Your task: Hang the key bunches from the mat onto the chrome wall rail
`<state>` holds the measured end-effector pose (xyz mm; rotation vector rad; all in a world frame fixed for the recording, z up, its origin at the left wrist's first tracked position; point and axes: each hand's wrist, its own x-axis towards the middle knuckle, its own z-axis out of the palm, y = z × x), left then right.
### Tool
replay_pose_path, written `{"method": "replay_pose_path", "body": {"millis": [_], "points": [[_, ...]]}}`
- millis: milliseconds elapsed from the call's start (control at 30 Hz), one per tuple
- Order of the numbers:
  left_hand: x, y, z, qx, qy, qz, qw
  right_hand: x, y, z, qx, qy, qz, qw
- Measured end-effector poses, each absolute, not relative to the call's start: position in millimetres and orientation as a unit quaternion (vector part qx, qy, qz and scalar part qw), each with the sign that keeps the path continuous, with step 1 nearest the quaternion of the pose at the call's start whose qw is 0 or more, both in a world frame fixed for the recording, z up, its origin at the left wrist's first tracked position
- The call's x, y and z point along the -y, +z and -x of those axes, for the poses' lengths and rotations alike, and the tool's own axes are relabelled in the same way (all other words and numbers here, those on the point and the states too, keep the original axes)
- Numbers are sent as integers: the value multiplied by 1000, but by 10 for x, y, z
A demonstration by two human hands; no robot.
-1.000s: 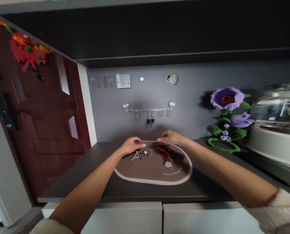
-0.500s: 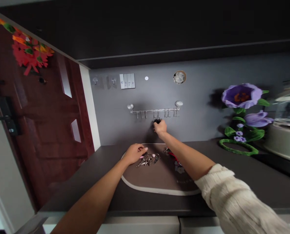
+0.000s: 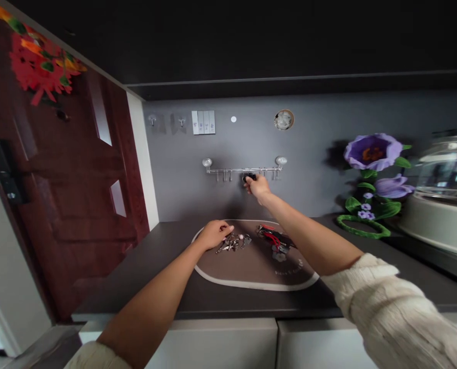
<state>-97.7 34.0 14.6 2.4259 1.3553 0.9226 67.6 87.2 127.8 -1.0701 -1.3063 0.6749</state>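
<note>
Since half a second ago, the right hand point(image 3: 257, 186) has risen a little, closer to the rail point(image 3: 244, 170), while the left hand point(image 3: 214, 234) stays low beside the silver keys point(image 3: 231, 243). Right fingers are closed on the black keys point(image 3: 249, 177), just under the hooks; whether these are free of them, I cannot tell. Below the grip lies the mat point(image 3: 247, 279), with the red straps point(image 3: 271, 237) under the right forearm. Left fingers are curled; I cannot see if they hold something. A sideways or downward pull could, I think, loosen the rail's round holder point(image 3: 207, 162); a weak pinch could drop the keys.
</note>
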Motion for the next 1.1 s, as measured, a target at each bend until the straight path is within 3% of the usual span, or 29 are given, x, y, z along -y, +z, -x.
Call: {"method": "replay_pose_path", "body": {"millis": [100, 267, 367, 633, 833, 967, 1100], "points": [[-355, 141, 987, -465, 329, -816, 94, -681, 1060, -749, 654, 296, 472, 512], [-347, 143, 1014, -471, 359, -801, 91, -354, 616, -978, 789, 178, 496, 317], [-328, 147, 1035, -471, 384, -785, 115, -263, 531, -1128, 824, 178, 476, 249], [-75, 323, 952, -436, 499, -701, 265, -119, 849, -1367, 826, 239, 442, 256], [273, 838, 857, -358, 403, -760, 363, 274, 1178, -1326, 816, 424, 348, 185], [387, 1116, 807, -271, 343, -735, 519, 331, 1258, -1274, 737, 569, 267, 249], [394, 1123, 805, -281, 346, -680, 582, 302, 1151, -1246, 656, 633, 229, 341]]}}
